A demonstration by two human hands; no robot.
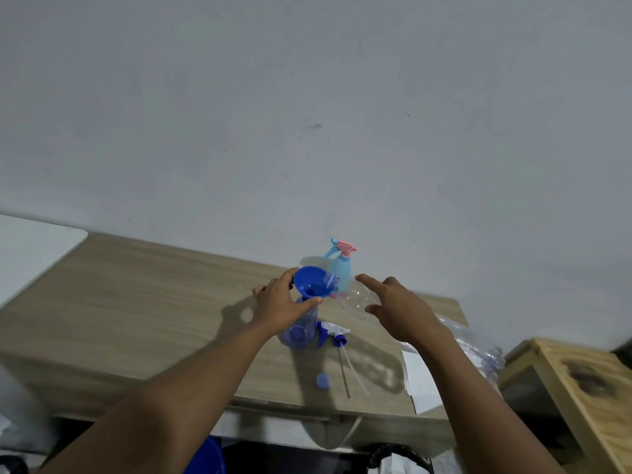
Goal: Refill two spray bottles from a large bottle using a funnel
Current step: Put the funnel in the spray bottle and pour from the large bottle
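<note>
A blue funnel sits in the neck of a clear blue spray bottle standing on the wooden table. My left hand grips the funnel and bottle neck. My right hand holds a large clear plastic bottle, tipped sideways with its mouth over the funnel rim. Behind stands a light blue spray bottle with a pink and blue trigger head. A white and blue sprayer head with its dip tube lies beside the open bottle. A blue cap lies nearer me.
A white paper lies at the table's right front edge. A pale wooden stand with a dark stain is at the right. A white surface adjoins the table at the left. The grey wall runs close behind.
</note>
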